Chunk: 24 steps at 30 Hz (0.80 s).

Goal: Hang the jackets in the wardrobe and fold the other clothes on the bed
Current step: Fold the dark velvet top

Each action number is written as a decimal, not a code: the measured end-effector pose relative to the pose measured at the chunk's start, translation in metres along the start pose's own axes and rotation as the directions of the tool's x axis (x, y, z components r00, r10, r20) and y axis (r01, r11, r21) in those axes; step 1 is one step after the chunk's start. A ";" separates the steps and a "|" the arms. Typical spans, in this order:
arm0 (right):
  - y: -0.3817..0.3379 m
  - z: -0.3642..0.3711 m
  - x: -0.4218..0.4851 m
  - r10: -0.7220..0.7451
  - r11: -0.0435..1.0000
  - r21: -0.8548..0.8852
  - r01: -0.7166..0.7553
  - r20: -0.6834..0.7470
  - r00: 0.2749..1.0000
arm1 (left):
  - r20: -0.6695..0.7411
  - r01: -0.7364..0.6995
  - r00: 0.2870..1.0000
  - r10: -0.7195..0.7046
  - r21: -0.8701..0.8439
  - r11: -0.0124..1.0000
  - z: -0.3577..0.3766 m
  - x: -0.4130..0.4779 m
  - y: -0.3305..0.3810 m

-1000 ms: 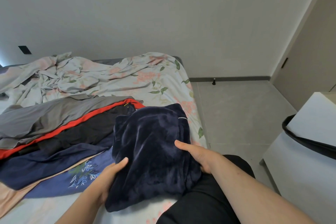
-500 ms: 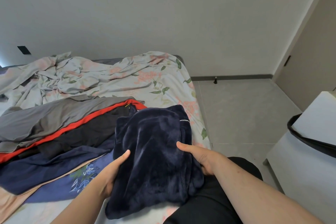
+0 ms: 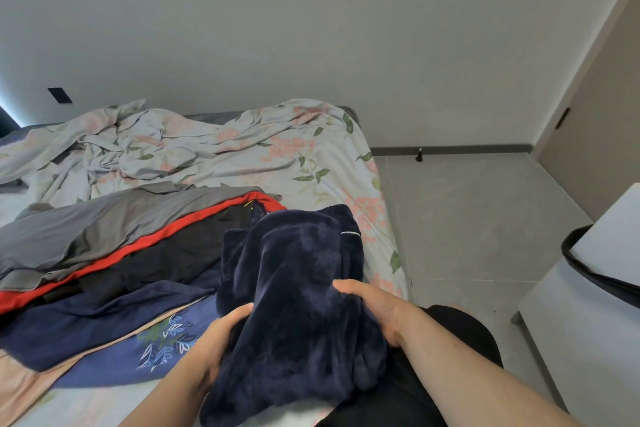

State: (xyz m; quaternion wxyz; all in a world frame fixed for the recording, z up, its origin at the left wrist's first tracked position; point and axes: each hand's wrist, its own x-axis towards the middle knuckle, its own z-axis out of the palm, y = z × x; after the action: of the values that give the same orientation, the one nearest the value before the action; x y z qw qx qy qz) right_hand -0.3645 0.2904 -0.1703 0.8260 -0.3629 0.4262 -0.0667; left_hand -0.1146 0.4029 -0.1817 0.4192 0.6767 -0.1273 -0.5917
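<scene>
1. Head view: your left hand (image 3: 219, 342) grips the navy fleece garment (image 3: 300, 270) at its left edge.
2. Your right hand (image 3: 374, 308) grips its right side.
3. The garment lies on the bed's (image 3: 311, 158) near edge, beside the clothes pile (image 3: 104, 246).

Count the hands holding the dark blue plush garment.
2. The left hand grips the dark blue plush garment at its left edge; the right hand grips its right edge. Fingers beneath the fabric are hidden.
</scene>
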 end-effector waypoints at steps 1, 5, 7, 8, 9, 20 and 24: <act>0.000 -0.001 -0.003 -0.005 1.000 0.010 0.005 0.006 1.000 | 0.045 0.007 0.999 -0.004 -0.054 0.999 -0.001 -0.003 -0.004; 0.001 0.000 -0.016 -0.053 0.998 0.050 0.050 0.051 0.997 | 0.134 0.041 0.991 -0.003 -0.286 0.957 -0.003 -0.023 -0.013; 0.003 0.002 -0.024 -0.102 0.991 0.092 0.096 0.070 0.992 | 0.164 0.024 0.986 0.031 -0.318 0.948 -0.001 -0.029 -0.011; 0.004 0.003 -0.028 -0.132 0.985 0.123 0.123 0.071 0.989 | 0.165 0.019 0.986 0.038 -0.333 0.943 0.001 -0.033 -0.008; 0.005 0.004 -0.033 -0.163 0.976 0.152 0.152 0.063 0.985 | 0.180 0.015 0.982 0.051 -0.350 0.937 0.004 -0.037 -0.002; 0.006 0.007 -0.137 -0.332 0.883 0.301 0.361 -0.144 0.932 | 0.342 -0.153 0.894 0.288 -0.373 0.915 0.062 -0.078 0.043; 0.004 0.009 -0.182 -0.421 0.811 0.292 0.507 -0.312 0.852 | 0.395 -0.193 0.866 0.308 -0.305 0.933 0.097 -0.092 0.053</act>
State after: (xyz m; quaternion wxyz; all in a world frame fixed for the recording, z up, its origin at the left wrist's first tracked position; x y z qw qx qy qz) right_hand -0.4726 0.3750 -0.0505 0.7809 -0.2868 0.3976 -0.3872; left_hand -0.2101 0.3918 -0.0747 0.5372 0.4448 -0.2279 -0.6794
